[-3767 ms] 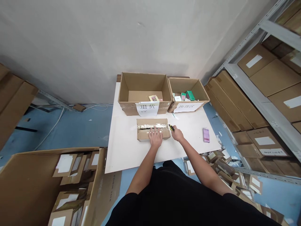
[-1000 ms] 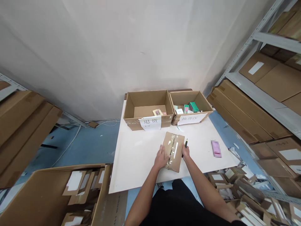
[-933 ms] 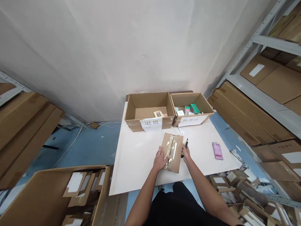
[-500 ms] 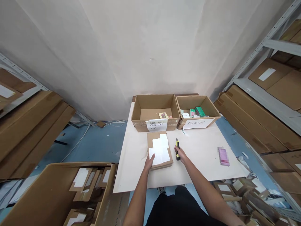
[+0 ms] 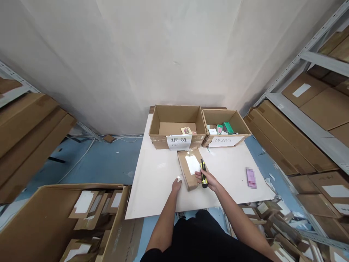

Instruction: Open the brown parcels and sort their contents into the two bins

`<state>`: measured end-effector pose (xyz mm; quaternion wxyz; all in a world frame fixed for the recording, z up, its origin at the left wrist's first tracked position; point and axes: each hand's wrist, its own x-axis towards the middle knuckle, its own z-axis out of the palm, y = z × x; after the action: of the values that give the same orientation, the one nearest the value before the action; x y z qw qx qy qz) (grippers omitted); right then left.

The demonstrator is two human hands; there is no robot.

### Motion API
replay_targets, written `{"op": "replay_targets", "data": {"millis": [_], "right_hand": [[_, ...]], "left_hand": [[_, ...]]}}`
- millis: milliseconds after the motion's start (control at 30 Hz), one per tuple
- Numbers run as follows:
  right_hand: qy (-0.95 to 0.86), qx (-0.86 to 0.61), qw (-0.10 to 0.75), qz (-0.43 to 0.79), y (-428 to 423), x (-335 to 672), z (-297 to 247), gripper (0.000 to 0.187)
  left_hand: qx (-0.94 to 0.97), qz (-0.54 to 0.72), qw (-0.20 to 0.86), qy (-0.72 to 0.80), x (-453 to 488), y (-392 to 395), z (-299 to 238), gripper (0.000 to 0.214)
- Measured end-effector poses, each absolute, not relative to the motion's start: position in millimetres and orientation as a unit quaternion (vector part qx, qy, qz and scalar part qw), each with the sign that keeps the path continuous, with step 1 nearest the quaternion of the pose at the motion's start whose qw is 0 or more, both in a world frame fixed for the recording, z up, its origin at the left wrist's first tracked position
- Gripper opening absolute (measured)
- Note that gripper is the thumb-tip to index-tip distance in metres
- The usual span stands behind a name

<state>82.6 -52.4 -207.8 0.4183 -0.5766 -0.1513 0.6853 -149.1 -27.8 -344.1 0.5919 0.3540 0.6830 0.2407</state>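
A small brown cardboard parcel [image 5: 189, 168] with a white label on its top lies on the white table [image 5: 152, 182], turned at a slant. My right hand [image 5: 209, 181] is closed round a yellow and black utility knife [image 5: 203, 173] and rests against the parcel's right edge. My left hand [image 5: 176, 185] sits on the table at the parcel's near left corner, fingers curled around something small and white that I cannot make out.
Two open cartons with paper signs stand at the table's back: a nearly bare one [image 5: 176, 127] and one [image 5: 225, 126] with small boxes. A pink item [image 5: 250, 178] lies right. A big carton of flat parcels [image 5: 68, 222] stands left; shelves of cartons [image 5: 300, 123] right.
The parcel was flipped from its taped side to its labelled side and turned slantwise. My right hand with the knife came onto its right edge; my left hand slid to its near corner.
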Motion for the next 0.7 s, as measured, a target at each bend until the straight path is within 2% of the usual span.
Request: {"op": "replay_targets", "data": {"millis": [100,233,300,367,433,567,700], "right_hand": [[-0.140,-0.619,0.410,0.655,-58.5,69.3,-223.1,0.029],[-0.200,-0.660,0.402,0.603,-59.2,69.5,-236.9,0.035],[-0.253,-0.694,0.370,0.563,-54.4,74.6,-235.4,0.040],[-0.329,-0.726,0.338,0.501,-45.7,79.0,-229.5,0.041],[-0.428,-0.738,0.311,0.420,-33.2,80.0,-221.7,0.043],[-0.575,-0.729,0.202,0.311,1.6,69.0,-207.2,0.058],[-0.613,-0.735,0.064,0.282,37.9,48.7,-201.1,0.055]], "left_hand": [[0.386,0.250,0.530,0.712,-153.3,-7.7,-329.4,0.062],[0.617,0.262,0.376,0.639,-144.2,26.0,-287.9,0.058],[0.725,0.183,0.344,0.569,-130.4,38.6,-268.7,0.072],[0.777,0.072,0.335,0.528,-116.0,44.1,-258.0,0.100],[0.793,0.000,0.327,0.514,-106.7,42.9,-256.1,0.120],[0.799,0.000,0.321,0.509,-107.8,36.7,-263.3,0.125],[0.793,0.011,0.354,0.496,-115.9,41.1,-262.8,0.128]]}}
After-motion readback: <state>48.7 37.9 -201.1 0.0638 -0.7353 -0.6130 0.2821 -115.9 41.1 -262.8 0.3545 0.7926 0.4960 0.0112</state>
